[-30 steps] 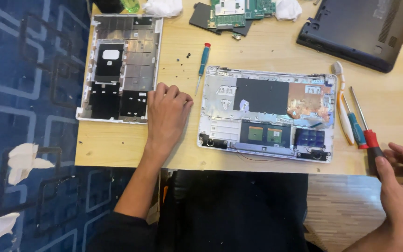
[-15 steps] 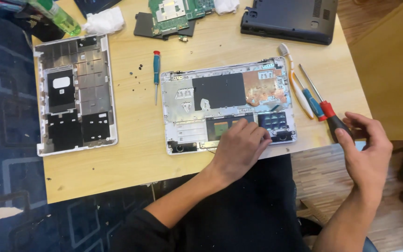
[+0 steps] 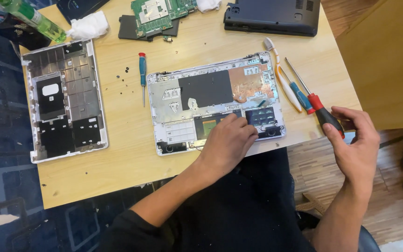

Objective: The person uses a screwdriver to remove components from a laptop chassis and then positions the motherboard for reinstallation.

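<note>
An opened white laptop base [image 3: 164, 100] lies on the wooden table [image 3: 117, 163], showing a black sheet, copper foil and small boards. My left hand [image 3: 228, 141] rests on its front edge, fingers bent, fingertips touching the inside near the middle. My right hand [image 3: 356, 145] is off the table's right edge, thumb and fingers pinched on the black end of a red-and-black screwdriver [image 3: 322, 112], whose shaft lies on the table and points up-left.
A blue screwdriver [image 3: 142, 70] and loose screws [image 3: 123, 74] lie left of the base. A white toothbrush [image 3: 283, 77] and a blue-handled tool [image 3: 300, 95] lie on its right. A detached grey cover [image 3: 66, 100], green circuit board [image 3: 157, 11], dark laptop [image 3: 271, 16], green bottle [image 3: 36, 19] and tissue [image 3: 87, 25] ring the table.
My left hand moved from the table beside the grey cover onto the laptop base. My right hand stays at the screwdriver handle. The view shifted right and came closer.
</note>
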